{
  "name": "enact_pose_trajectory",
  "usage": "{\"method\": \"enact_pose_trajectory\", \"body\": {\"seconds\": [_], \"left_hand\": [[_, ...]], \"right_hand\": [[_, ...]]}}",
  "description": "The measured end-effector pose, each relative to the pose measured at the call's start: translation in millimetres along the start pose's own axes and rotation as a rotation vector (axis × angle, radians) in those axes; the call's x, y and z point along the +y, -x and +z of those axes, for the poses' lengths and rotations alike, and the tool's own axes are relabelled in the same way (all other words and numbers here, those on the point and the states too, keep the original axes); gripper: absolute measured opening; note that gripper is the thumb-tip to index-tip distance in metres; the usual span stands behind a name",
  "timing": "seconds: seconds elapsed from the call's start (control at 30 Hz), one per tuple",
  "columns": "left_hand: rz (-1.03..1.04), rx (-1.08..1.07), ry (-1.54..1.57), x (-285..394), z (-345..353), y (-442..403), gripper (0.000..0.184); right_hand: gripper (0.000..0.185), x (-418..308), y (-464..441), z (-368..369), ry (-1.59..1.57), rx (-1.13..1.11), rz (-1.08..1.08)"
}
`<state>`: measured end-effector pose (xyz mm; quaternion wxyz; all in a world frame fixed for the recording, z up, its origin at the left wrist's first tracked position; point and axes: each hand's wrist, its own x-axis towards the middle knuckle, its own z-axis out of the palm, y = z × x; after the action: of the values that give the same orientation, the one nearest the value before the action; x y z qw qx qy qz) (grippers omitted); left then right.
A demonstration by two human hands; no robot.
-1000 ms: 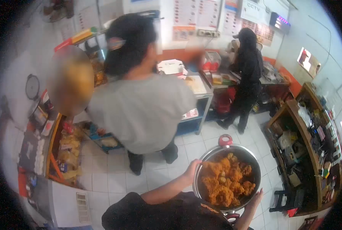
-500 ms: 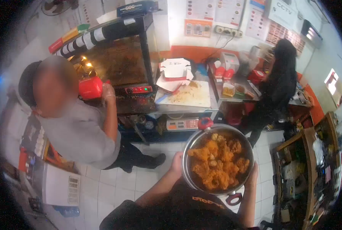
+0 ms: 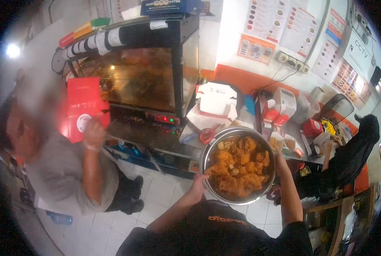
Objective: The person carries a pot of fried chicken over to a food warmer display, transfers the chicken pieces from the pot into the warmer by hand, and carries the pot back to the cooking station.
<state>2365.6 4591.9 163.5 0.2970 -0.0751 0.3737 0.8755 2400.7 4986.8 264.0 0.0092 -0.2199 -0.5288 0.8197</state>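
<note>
A round steel pot (image 3: 205,158) with red-and-black handles is held up in front of my body, filled with pieces of fried chicken (image 3: 241,168). My left hand (image 3: 197,187) grips the pot's lower left side. On the opposite side, my right hand (image 3: 279,157) is closed against the rim, its fingers partly hidden. One pot handle (image 3: 206,135) points toward the counter, where a white cutting board (image 3: 189,137) lies partly behind the pot. An open white-and-red cardboard box (image 3: 217,100) stands just beyond.
At left, a co-worker (image 3: 79,170) holds a red box (image 3: 84,102) before a glass display warmer (image 3: 139,81). Another person in black (image 3: 348,155) works at the right-hand counter among food boxes (image 3: 289,143). A wooden shelf (image 3: 337,222) stands at lower right.
My view has turned left and come closer to the counter, with the pot still in both hands. The co-worker's red box now appears larger and upright. The person in black is reaching over the counter.
</note>
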Motion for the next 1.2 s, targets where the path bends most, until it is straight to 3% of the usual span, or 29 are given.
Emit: {"method": "enact_pose_trajectory", "body": {"seconds": [0.03, 0.07, 0.13, 0.2, 0.23, 0.27, 0.3, 0.4, 0.47, 0.53, 0.6, 0.67, 0.7, 0.73, 0.77, 0.8, 0.83, 0.87, 0.9, 0.93, 0.97, 1.0, 1.03, 1.07, 1.1, 1.13, 1.2], "left_hand": [[-0.084, -0.048, -0.068, 20, 18, 3, 0.040], [-0.168, -0.093, -0.138, 35, 28, 1, 0.040], [-0.161, -0.182, -0.161, 32, 15, -17, 0.038], [-0.194, -0.253, -0.271, 49, 24, -24, 0.036], [-0.307, -0.130, -0.150, 51, 27, -27, 0.037], [-0.313, -0.124, -0.150, 52, 25, -35, 0.037], [-0.327, -0.171, -0.210, 53, 24, -43, 0.036], [-0.328, -0.221, -0.333, 59, 34, -55, 0.035], [-0.319, -0.213, -0.386, 58, 39, -62, 0.035], [-0.323, -0.281, -0.289, 57, 35, -69, 0.034], [-0.305, -0.232, -0.314, 64, 43, -67, 0.033], [-0.285, -0.194, -0.339, 62, 42, -74, 0.033], [-0.306, -0.163, -0.359, 52, 34, -81, 0.033], [-0.329, -0.132, -0.380, 47, 29, -85, 0.032], [-0.298, -0.163, -0.497, 49, 29, -90, 0.033], [-0.284, -0.148, -0.488, 54, 29, -97, 0.033], [-0.274, -0.191, -0.536, 55, 30, -97, 0.033], [-0.260, -0.235, -0.587, 59, 30, -98, 0.033], [-0.241, -0.227, -0.582, 69, 30, -98, 0.033], [-0.243, -0.218, -0.820, 87, 28, -99, 0.030], [-0.245, -0.204, -1.059, 105, 26, -102, 0.027], [-0.117, 0.046, -0.944, 125, 23, -109, 0.024], [0.005, 0.292, -0.816, 147, 23, -118, 0.020], [0.468, 0.557, -0.984, 173, 33, -129, 0.023], [0.635, 0.554, -0.572, 194, 26, -156, 0.035], [0.647, 0.552, -0.574, 216, 31, -171, 0.035], [0.769, 0.592, -0.534, 258, 48, -202, 0.053]], "right_hand": [[0.063, -6, -26, -9, -0.029, -0.070, 0.145], [0.063, -20, -35, 4, -0.027, -0.067, 0.145], [0.068, -40, -37, 55, 0.142, 0.163, 0.085], [0.072, -21, -126, -14, -0.036, -0.005, 0.142], [0.072, -24, -150, -34, 0.000, -0.067, 0.207], [0.072, -27, -166, -42, 0.037, -0.136, 0.280], [0.074, -38, -162, -23, 0.140, -0.093, 0.172], [0.081, -56, -192, -25, 0.307, -0.042, 0.211], [0.075, -68, -200, -32, 0.299, -0.124, 0.339], [0.068, -82, -190, -25, 0.492, 0.120, 0.082], [0.062, -97, -177, -35, 0.550, 0.189, 0.012], [0.052, -102, -140, -27, 0.557, 0.451, -0.325], [0.044, -95, -129, -52, 0.323, 0.422, -0.402], [0.040, -102, -80, 3, 0.285, 0.671, -0.543], [0.038, -80, -74, -37, 0.226, 0.788, -0.678], [0.033, -66, -55, -24, 0.312, 1.023, -0.708], [0.028, -51, -36, -5, 0.241, 1.124, -0.713], [0.025, -9, -36, -39, 0.224, 1.145, -0.798], [0.024, 20, -28, -44, 0.247, 1.145, -0.649], [0.026, 87, -28, -143, 0.428, 0.864, -0.277], [0.031, 98, -25, -100, -0.136, 0.849, -0.210], [0.043, 84, -6, -65, -0.051, 0.733, 0.097], [0.056, 91, -8, -49, -0.012, 0.671, 0.051], [0.069, 82, -5, -26, -0.025, 0.687, 0.117], [0.071, 90, -13, -34, -0.076, 0.596, 0.035], [0.072, 95, -21, -37, -0.130, 0.505, -0.050], [0.070, 62, -11, 11, -0.174, 0.506, -0.031]]}}
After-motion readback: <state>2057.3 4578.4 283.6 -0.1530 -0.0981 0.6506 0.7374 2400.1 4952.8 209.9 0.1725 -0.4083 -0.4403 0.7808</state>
